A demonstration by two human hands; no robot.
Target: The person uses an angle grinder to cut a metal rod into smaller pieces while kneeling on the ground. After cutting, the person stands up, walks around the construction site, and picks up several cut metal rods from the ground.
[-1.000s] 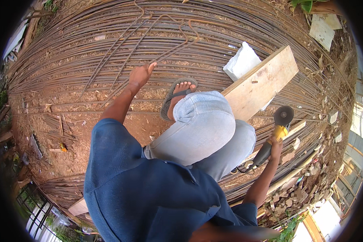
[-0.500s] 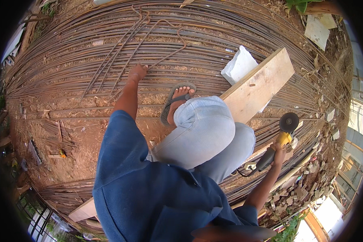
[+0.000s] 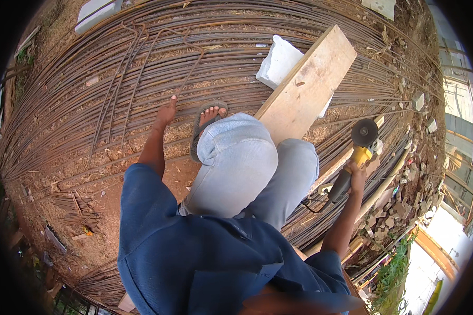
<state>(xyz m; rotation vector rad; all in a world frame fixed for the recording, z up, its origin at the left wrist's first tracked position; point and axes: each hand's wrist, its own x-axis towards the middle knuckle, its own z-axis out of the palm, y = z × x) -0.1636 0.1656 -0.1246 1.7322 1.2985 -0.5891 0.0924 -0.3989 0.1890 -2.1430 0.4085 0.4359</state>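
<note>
My left hand [image 3: 166,112] reaches out over a spread of rusty steel rods. Its fingers are curled, with the thumb along the near end of a bent steel bar [image 3: 192,69]. That bar turns back on itself in a kinked loop near the top and lies across the straight rods. More bent bars [image 3: 113,86] lie beside it on the left. At the right side, my right hand [image 3: 356,174] grips an angle grinder [image 3: 360,155] with a yellow head, a dark body and a dark cutting disc pointing away from me. The grinder is clear of the bars.
A wooden plank [image 3: 315,79] rests tilted against a white block [image 3: 279,62], right of my sandalled foot [image 3: 210,119]. Long steel rods [image 3: 236,68] cover the ground. A cord runs from the grinder. Rubble [image 3: 394,215] and a pale pole [image 3: 378,191] lie at right.
The view has shifted, so the plank, block and rods sit further left and higher. My left hand stays at the bent bar's end; my right hand still holds the grinder.
</note>
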